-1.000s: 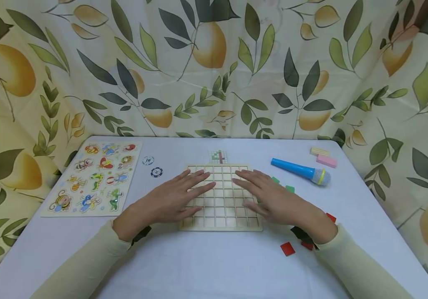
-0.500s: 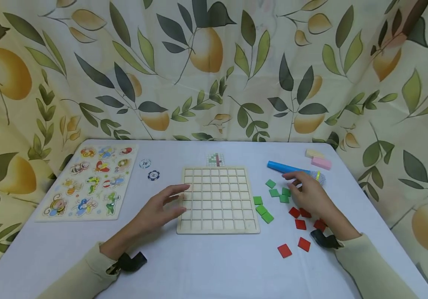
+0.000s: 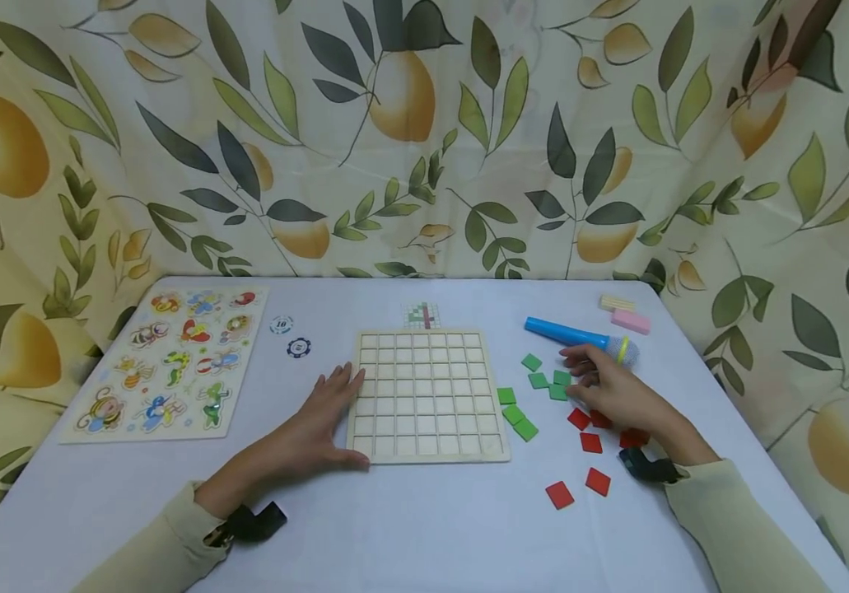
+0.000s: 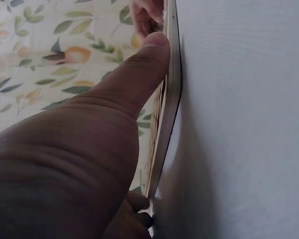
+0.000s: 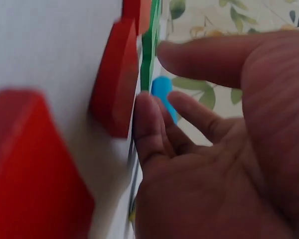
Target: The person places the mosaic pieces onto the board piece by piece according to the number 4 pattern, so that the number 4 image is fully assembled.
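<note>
Grid board (image 3: 427, 396) lies flat in the middle of the table (image 3: 454, 535); everything below is placed off it. Left hand (image 3: 313, 424) is at the board's left edge: fingers spread, thumb out at the near left corner. Left wrist view has the thumb lying along the board's rim, fingertips at the same edge further along. Right hand (image 3: 613, 395) is right of the board, over the loose tiles, fingers lightly bent, thumb and fingers apart; its fingertips are right by the green tiles, contact can't be told. The two hands are well apart, with the board between them. Green tiles (image 3: 525, 429) are scattered just right of the board, a few of them close to its right edge. Red tiles (image 3: 590, 443) sit further right and nearer the person, some partly hidden by the right hand; two lie off the board's near right corner. Blue toy microphone (image 3: 568, 332) lies past the far right corner, behind the right hand. Pink block (image 3: 630, 321) and cream block (image 3: 617, 303) are further right again, side by side. Small pattern card (image 3: 421, 315) is at the board's far edge, its printed colors too small to read. Left of the board: two poker chips (image 3: 299, 347), then the animal puzzle (image 3: 165, 362). Fruit-print cloth (image 3: 394, 189) hangs beyond the board.
</note>
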Demonstrator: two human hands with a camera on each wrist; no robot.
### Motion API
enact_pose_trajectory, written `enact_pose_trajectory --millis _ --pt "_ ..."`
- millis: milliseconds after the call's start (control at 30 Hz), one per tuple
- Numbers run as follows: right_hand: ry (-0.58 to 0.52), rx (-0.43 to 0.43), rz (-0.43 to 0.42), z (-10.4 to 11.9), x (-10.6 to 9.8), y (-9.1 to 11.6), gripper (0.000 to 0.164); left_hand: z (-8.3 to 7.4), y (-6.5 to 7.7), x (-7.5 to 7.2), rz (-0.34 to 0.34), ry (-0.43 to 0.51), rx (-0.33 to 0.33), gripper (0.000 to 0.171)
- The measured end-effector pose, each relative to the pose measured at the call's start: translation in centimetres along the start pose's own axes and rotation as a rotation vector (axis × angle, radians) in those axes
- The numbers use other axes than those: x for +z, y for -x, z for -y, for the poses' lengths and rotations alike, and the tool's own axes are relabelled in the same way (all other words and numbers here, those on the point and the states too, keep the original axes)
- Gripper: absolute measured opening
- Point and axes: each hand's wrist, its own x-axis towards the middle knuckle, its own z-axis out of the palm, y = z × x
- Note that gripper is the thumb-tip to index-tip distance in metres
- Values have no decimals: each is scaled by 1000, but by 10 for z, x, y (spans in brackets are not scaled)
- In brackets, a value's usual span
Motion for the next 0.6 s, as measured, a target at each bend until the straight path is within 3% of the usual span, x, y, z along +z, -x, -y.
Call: enact_pose_trajectory --millis 133,233,400,600 --pt "17 -23 22 -2 -6 0 65 -2 -2 0 -9 -88 -9 140" --pt "42 -22 10 -3 -7 -1 56 -3 -2 0 -11 -133 -10 140" --pt "81 -14 -35 -4 -3 -2 41 -5 -2 1 1 -133 -35 139" --pt "96 9 -47 1 2 0 40 -6 -1 2 6 -123 -54 139"
